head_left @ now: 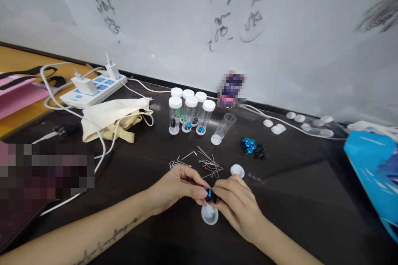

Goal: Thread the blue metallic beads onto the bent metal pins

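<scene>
My left hand [183,186] pinches a small blue metal part [209,194], perhaps a nut. A black screw [215,198] meets the blue part, gripped by the closed fingers of my right hand [238,201]. The fingertips hide part of both pieces. Just below them lies a white cap [209,214] with small bits inside. Another white cap [237,170] rests beyond my right hand. Past my fingers are several hex keys and thin metal pins [211,165]. Farther right sit a pile of blue parts [248,145] and a pile of black screws [261,151].
Several capped see-through tubes [175,116] stand at the back, holding coloured parts. An uncapped tube [224,128] leans beside them. A power strip [96,87], a cream cloth pouch [108,118] and white cables are left. Spare lids [278,128] and a blue packet [370,174] are right.
</scene>
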The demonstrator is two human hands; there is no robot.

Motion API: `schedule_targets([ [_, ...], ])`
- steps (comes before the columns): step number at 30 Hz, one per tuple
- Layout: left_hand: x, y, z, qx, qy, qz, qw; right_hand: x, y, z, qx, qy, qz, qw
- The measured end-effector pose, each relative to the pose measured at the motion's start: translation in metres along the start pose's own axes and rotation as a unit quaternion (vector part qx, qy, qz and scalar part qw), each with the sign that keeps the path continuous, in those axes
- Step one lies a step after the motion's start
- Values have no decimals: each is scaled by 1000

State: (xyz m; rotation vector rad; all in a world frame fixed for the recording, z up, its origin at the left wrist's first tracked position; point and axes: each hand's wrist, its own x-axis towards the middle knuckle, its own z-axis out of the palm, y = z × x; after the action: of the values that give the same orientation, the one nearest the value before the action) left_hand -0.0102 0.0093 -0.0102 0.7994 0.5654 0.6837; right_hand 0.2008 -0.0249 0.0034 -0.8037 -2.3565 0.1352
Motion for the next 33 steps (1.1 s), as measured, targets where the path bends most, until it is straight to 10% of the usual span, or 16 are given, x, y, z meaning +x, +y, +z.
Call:
schedule_targets([
  [33, -1, 0, 0, 4, -6, -4, 1000, -2, 1, 1, -5, 14, -13, 1000],
])
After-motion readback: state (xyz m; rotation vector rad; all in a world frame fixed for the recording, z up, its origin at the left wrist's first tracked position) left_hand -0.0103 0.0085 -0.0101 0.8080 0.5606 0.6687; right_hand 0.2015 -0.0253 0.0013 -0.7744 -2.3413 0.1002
